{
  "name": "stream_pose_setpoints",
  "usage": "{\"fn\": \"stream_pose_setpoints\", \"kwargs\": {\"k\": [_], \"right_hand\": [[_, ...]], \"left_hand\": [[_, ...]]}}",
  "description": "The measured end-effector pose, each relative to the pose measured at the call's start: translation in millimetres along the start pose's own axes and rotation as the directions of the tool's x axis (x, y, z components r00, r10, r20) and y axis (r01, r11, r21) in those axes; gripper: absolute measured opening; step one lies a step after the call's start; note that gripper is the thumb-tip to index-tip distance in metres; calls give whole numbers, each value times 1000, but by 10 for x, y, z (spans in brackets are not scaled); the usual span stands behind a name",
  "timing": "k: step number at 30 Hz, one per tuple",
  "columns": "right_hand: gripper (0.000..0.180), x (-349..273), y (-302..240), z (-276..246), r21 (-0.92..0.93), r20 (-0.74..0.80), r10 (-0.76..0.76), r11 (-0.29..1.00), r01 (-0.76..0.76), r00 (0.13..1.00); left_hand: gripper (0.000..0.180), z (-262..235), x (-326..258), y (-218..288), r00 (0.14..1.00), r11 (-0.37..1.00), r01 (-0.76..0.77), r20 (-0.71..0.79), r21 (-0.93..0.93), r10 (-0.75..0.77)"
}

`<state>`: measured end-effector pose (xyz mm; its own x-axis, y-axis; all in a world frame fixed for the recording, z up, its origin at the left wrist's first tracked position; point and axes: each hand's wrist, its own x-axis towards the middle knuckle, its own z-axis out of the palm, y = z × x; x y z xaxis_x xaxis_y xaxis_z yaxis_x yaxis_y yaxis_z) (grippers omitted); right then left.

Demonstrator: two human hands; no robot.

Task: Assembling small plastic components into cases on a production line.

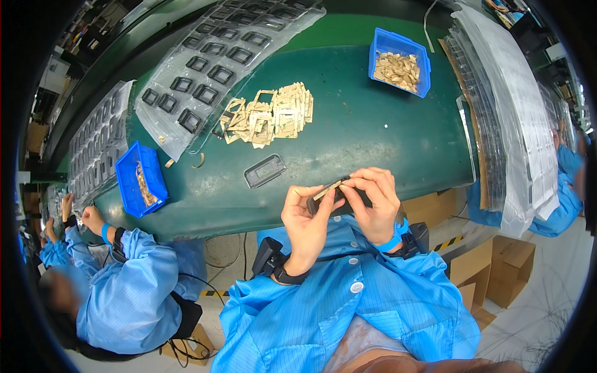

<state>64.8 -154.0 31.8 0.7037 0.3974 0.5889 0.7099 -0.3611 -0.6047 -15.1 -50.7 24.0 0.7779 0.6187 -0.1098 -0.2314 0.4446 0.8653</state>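
Note:
My left hand (306,219) and my right hand (374,205) meet just off the near table edge, both closed on a small black plastic frame (337,196). A tan strip (326,191) lies along the frame's upper edge, between my fingertips. My fingers cover much of the frame. Past my left hand, a dark rectangular frame with a clear look (264,171) lies flat on the green table. Farther off is a loose heap of thin tan rectangular frames (292,112), some showing open middles.
A blue bin (420,88) of tan pieces stands far right; another blue bin (127,180) is at left. Clear trays of black frames (168,127) cover the far left. Stacked trays (491,118) line the right edge. A co-worker's blue sleeve (140,261) is at lower left.

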Motion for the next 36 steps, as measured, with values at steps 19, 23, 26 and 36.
{"fn": "stream_pose_setpoints", "kwargs": {"k": [19,23,26,36], "right_hand": [[25,-55,36,36,-116,-84,-164,981,153,983],[26,-56,22,50,-137,-70,-172,977,161,983],[26,-62,15,61,-189,-68,-211,962,195,975],[26,-74,42,71,-204,-72,-244,953,225,967]], "left_hand": [[20,23,-25,-2,998,995,-52,-26,85,55],[20,21,-24,-16,997,994,-59,-39,93,63],[20,31,-16,-38,995,993,-80,-48,90,84],[20,78,7,-24,996,1000,-26,-86,-16,24]]}}
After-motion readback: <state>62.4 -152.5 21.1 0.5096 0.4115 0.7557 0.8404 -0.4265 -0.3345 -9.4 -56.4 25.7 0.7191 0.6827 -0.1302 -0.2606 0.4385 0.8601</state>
